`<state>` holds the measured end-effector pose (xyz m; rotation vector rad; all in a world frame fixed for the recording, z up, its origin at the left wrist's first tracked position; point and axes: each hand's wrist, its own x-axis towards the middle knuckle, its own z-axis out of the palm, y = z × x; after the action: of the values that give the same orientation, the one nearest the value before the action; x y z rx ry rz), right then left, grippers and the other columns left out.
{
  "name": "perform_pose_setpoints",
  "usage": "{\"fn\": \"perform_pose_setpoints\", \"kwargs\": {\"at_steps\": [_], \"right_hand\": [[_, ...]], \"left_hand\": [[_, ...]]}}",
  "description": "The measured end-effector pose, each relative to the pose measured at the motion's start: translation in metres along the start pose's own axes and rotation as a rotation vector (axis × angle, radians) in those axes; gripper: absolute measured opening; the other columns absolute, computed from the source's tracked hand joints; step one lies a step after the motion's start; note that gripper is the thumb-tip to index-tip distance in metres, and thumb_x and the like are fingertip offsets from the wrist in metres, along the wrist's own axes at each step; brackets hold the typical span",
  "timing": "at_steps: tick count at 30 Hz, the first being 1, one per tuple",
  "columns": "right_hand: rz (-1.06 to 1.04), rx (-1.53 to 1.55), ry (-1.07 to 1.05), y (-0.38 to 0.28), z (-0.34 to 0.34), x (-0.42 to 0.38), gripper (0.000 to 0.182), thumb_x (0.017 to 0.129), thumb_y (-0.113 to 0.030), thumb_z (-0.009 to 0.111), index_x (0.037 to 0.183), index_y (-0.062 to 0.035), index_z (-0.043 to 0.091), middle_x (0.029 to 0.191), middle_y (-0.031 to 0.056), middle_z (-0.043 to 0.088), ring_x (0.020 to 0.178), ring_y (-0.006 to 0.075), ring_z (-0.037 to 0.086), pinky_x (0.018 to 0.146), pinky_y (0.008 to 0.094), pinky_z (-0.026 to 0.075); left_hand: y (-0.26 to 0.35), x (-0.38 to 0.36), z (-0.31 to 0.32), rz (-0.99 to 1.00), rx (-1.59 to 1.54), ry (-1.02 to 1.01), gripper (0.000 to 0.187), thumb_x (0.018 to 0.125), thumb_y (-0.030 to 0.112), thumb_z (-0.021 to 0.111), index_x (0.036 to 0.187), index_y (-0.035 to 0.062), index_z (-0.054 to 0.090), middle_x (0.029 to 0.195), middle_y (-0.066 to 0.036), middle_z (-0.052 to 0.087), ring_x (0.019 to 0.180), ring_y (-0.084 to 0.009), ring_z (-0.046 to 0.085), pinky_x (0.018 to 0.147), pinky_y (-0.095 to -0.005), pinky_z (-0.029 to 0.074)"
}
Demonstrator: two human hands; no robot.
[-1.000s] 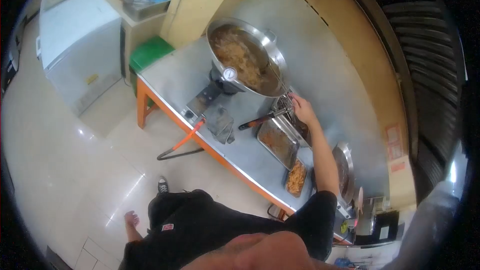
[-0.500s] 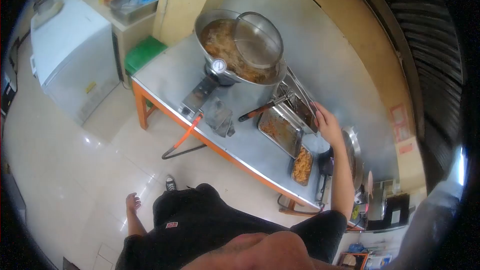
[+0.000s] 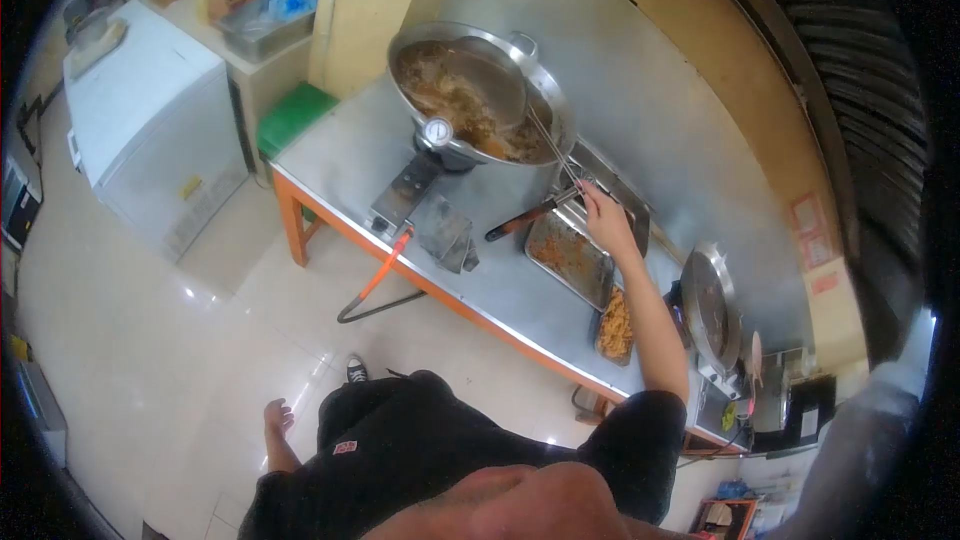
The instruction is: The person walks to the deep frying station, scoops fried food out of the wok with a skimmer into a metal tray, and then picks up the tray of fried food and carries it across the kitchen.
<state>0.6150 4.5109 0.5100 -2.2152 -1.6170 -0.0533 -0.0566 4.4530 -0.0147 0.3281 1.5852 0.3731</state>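
Note:
My right hand (image 3: 602, 215) is closed on the long wire handle of a round mesh strainer (image 3: 490, 80). The strainer lies down in the bubbling brown oil of a large metal pot (image 3: 400, 98), which has a dial thermometer (image 3: 437, 132) on its near side. Below my right hand are a shallow tray (image 3: 568, 252) with brown crumbs and a dark-handled tool (image 3: 525, 219). A small tray of fried pieces (image 3: 615, 328) sits nearer the table's edge. My left hand (image 3: 279, 416) hangs over the floor, its fingers apart, holding nothing.
The steel table (image 3: 350, 165) has an orange frame. A grey cloth (image 3: 445, 233) and an orange hose (image 3: 383, 268) are by the burner. A white freezer (image 3: 150, 100) and green stool (image 3: 292, 120) stand left. Another round pan (image 3: 710, 305) is at the right.
The strainer has gone from above the pot's right side down into the oil. My right hand has moved left and up toward the pot. The view has shifted slightly.

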Motion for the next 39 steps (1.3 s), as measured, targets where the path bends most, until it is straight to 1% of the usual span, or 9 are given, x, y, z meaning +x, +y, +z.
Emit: {"fn": "perform_pose_setpoints", "kwargs": {"at_steps": [8, 14, 17, 24, 25, 28, 29, 36, 39], "right_hand": [[-0.062, 0.041, 0.126, -0.001, 0.005, 0.009, 0.033, 0.09, -0.019, 0.046, 0.122, -0.0103, 0.053, 0.11, 0.0225, 0.056, 0.101, 0.0387, 0.055, 0.087, 0.0399, 0.044], [0.152, 0.093, 0.065, -0.008, -0.004, 0.015, 0.032, 0.09, -0.019, 0.048, 0.119, -0.0103, 0.056, 0.109, 0.0216, 0.059, 0.1, 0.0374, 0.057, 0.085, 0.0366, 0.045], [0.082, 0.131, 0.123, -0.003, -0.006, 0.021, 0.032, 0.089, -0.02, 0.049, 0.119, -0.0094, 0.056, 0.107, 0.0202, 0.06, 0.101, 0.0354, 0.058, 0.086, 0.0348, 0.045], [-0.035, 0.226, 0.269, 0.034, 0.028, 0.039, 0.032, 0.092, -0.022, 0.047, 0.12, -0.008, 0.056, 0.09, 0.014, 0.065, 0.081, 0.0209, 0.061, 0.078, 0.0306, 0.045], [-0.09, 0.162, 0.26, 0.049, 0.044, 0.042, 0.033, 0.093, -0.024, 0.045, 0.121, -0.0079, 0.055, 0.074, 0.0091, 0.061, 0.065, 0.0146, 0.056, 0.061, 0.0283, 0.047], [0.226, 0.738, 0.022, 0.03, 0.041, 0.035, 0.033, 0.096, -0.024, 0.041, 0.123, -0.0104, 0.053, 0.066, 0.0037, 0.053, 0.052, 0.0079, 0.047, 0.042, 0.0227, 0.037], [0.381, 0.981, -0.032, 0.028, 0.041, 0.037, 0.031, 0.097, -0.024, 0.039, 0.123, -0.0117, 0.05, 0.063, -0.0013, 0.044, 0.047, 0.0028, 0.036, 0.035, 0.018, 0.022], [0.487, 1.908, 0.002, 0.061, 0.053, 0.028, 0.029, 0.093, -0.009, 0.035, 0.119, -0.0022, 0.045, 0.073, 0.0063, 0.049, 0.048, 0.0062, 0.033, 0.037, 0.0193, 0.025], [0.491, 1.614, 0.143, 0.104, 0.014, 0.001, 0.026, 0.094, -0.011, 0.036, 0.117, -0.0032, 0.046, 0.073, 0.0064, 0.05, 0.048, 0.0066, 0.035, 0.037, 0.0195, 0.026]], "left_hand": [[-0.016, 0.003, -0.003, 0.03, -0.185, -0.02, 0.027, 0.084, 0.021, 0.051, 0.108, 0.0081, 0.051, 0.075, -0.009, 0.052, 0.051, -0.0174, 0.046, 0.042, -0.027, 0.04], [-0.015, -0.017, 0.01, 0.026, -0.156, 0.026, 0.026, 0.085, 0.023, 0.05, 0.107, 0.0094, 0.052, 0.075, -0.008, 0.053, 0.053, -0.0175, 0.049, 0.044, -0.0287, 0.042], [-0.024, -0.024, 0.012, 0.013, -0.078, 0.025, 0.027, 0.085, 0.025, 0.05, 0.107, 0.0103, 0.052, 0.079, -0.007, 0.054, 0.059, -0.0183, 0.051, 0.052, -0.0323, 0.045], [-0.03, -0.024, 0.008, -0.071, -0.091, 0.036, 0.029, 0.085, 0.022, 0.05, 0.111, 0.0095, 0.051, 0.083, -0.008, 0.054, 0.06, -0.0191, 0.051, 0.055, -0.0349, 0.046], [-0.032, -0.027, 0.007, -0.066, -0.109, 0.007, 0.029, 0.085, 0.022, 0.049, 0.112, 0.0095, 0.051, 0.083, -0.008, 0.054, 0.06, -0.0194, 0.051, 0.055, -0.0349, 0.045], [-0.033, -0.025, 0.009, -0.095, -0.083, 0.041, 0.034, 0.085, 0.025, 0.05, 0.115, 0.0099, 0.05, 0.088, -0.009, 0.054, 0.063, -0.0209, 0.051, 0.057, -0.0361, 0.045], [-0.034, -0.022, 0.012, -0.084, -0.082, 0.027, 0.035, 0.085, 0.027, 0.05, 0.115, 0.0101, 0.05, 0.089, -0.009, 0.054, 0.065, -0.0211, 0.051, 0.058, -0.0363, 0.045], [-0.025, -0.051, 0.05, -0.005, 0.052, 0.014, 0.043, 0.087, 0.029, 0.046, 0.124, 0.0066, 0.044, 0.105, -0.014, 0.052, 0.078, -0.0233, 0.052, 0.067, -0.0372, 0.047], [-0.038, -0.088, 0.068, 0.081, 0.04, 0.043, 0.052, 0.09, 0.024, 0.043, 0.13, -0.0083, 0.034, 0.124, -0.023, 0.047, 0.101, -0.0327, 0.055, 0.081, -0.0442, 0.052]]}}
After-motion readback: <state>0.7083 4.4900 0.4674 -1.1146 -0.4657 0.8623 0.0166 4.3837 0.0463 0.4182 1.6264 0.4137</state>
